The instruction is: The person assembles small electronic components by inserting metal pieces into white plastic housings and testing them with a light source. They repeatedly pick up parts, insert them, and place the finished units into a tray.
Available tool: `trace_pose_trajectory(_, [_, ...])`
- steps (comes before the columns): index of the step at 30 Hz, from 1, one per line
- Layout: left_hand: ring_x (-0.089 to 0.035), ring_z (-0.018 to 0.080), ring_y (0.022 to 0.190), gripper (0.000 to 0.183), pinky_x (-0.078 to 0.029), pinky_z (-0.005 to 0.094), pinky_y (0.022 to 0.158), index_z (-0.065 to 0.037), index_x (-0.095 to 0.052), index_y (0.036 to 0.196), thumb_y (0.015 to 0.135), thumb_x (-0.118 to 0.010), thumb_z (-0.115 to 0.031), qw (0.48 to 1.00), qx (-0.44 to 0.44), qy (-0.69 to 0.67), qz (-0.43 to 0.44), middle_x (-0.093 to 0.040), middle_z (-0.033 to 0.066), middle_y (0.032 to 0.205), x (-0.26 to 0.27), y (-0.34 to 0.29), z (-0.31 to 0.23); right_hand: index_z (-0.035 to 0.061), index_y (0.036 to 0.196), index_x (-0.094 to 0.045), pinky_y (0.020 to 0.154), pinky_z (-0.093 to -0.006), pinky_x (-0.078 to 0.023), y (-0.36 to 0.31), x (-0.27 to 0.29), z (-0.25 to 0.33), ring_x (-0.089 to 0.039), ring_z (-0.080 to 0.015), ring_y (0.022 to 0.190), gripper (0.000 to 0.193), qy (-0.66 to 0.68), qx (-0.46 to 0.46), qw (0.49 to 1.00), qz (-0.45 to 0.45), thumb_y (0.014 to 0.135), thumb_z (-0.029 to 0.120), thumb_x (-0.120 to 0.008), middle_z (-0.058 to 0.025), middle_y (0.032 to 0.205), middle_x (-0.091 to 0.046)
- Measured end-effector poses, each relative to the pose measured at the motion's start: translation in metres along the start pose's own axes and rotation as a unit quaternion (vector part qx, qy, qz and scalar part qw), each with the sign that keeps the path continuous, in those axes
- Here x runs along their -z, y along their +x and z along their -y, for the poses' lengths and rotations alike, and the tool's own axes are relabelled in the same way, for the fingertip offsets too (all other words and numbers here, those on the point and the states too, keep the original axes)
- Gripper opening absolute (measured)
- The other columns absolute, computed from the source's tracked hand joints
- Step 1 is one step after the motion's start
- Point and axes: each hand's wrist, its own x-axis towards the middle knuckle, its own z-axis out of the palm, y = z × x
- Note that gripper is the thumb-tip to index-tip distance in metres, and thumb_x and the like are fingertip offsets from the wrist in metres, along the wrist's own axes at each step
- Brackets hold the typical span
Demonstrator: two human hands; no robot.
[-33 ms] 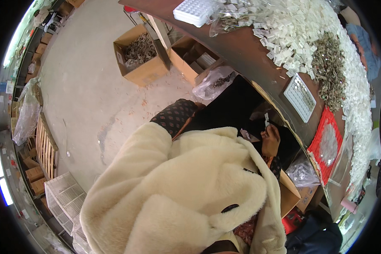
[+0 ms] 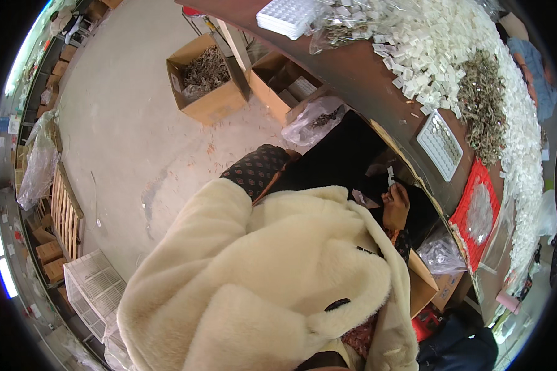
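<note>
Over my lap, covered in black cloth (image 2: 328,148), my right hand (image 2: 396,207) is closed in a pinch. A small whitish, partly see-through piece (image 2: 390,175) sticks up from its fingertips; its exact kind is too small to make out. Past the patterned sleeve (image 2: 254,167), only a bit of my left hand (image 2: 291,154) shows beside the black cloth, with its fingers hidden. Another small clear, pinkish piece (image 2: 363,199) lies on the dark cloth near my right hand. On the table beyond stands a white tray (image 2: 440,146) with rows of round pockets, several filled with small metal parts.
Heaps of clear plastic pieces (image 2: 427,59) and metal parts (image 2: 481,105) cover the brown table (image 2: 353,62). White trays (image 2: 284,17) are stacked at its far end. A red mesh bag (image 2: 476,213) lies near the edge. Cardboard boxes (image 2: 207,108) stand on the floor.
</note>
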Motion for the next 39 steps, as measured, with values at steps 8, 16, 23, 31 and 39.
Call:
trace_pose_trajectory(8, [-0.062,0.0366,0.099,0.032,-0.049,0.0433,0.085,-0.002,-0.060,0.116,0.084,-0.061,-0.008,0.999,-0.017,-0.027,0.000,-0.066,0.0182,0.109,-0.012,0.000,0.005,-0.0064,0.102,-0.064,0.077,-0.0328,-0.051,0.009,0.021,-0.012,-0.060,-0.0201,0.082,0.019,0.085,-0.033,0.993,-0.081,0.093,0.009,-0.057,-0.0127,0.096,-0.060])
trace_pose_trajectory(16, [-0.062,0.0363,0.098,0.031,-0.050,0.0430,0.084,-0.002,-0.061,0.115,0.085,-0.061,-0.008,0.998,-0.035,-0.046,-0.002,-0.066,0.0180,0.109,-0.022,0.005,0.002,-0.0020,0.101,-0.062,0.089,-0.0373,-0.045,0.032,0.102,-0.027,-0.056,-0.0268,0.098,0.016,-0.026,0.059,0.996,-0.058,0.093,0.011,-0.058,-0.0143,0.100,-0.061])
trace_pose_trajectory(23, [-0.062,0.0360,0.098,0.030,-0.050,0.0428,0.084,-0.002,-0.061,0.115,0.085,-0.061,-0.008,0.998,-0.047,-0.033,0.000,-0.066,0.0178,0.109,-0.026,-0.003,0.015,-0.0045,0.106,-0.059,0.092,-0.0365,-0.046,0.014,0.096,-0.014,-0.056,-0.0252,0.101,0.016,0.027,0.049,0.991,-0.121,0.094,0.004,-0.055,-0.0142,0.106,-0.059])
trace_pose_trajectory(31, [-0.063,0.0357,0.097,0.029,-0.050,0.0425,0.083,-0.002,-0.062,0.114,0.085,-0.061,-0.008,0.999,-0.044,0.014,0.019,-0.067,0.0175,0.109,-0.031,-0.011,0.037,0.0073,0.102,-0.064,0.079,-0.0347,-0.049,-0.001,0.062,0.003,-0.057,-0.0131,0.078,0.012,0.264,0.021,0.958,-0.113,0.090,0.006,-0.065,-0.0003,0.089,-0.061])
trace_pose_trajectory(39, [-0.063,0.0354,0.096,0.029,-0.051,0.0422,0.082,-0.003,-0.062,0.114,0.086,-0.060,-0.008,0.996,-0.037,0.075,0.025,-0.067,0.0173,0.109,-0.028,-0.014,0.057,0.0091,0.095,-0.065,0.065,-0.0311,-0.054,-0.007,0.052,0.000,-0.060,-0.0147,0.069,0.007,0.323,0.057,0.938,-0.117,0.089,0.006,-0.068,-0.0028,0.088,-0.065])
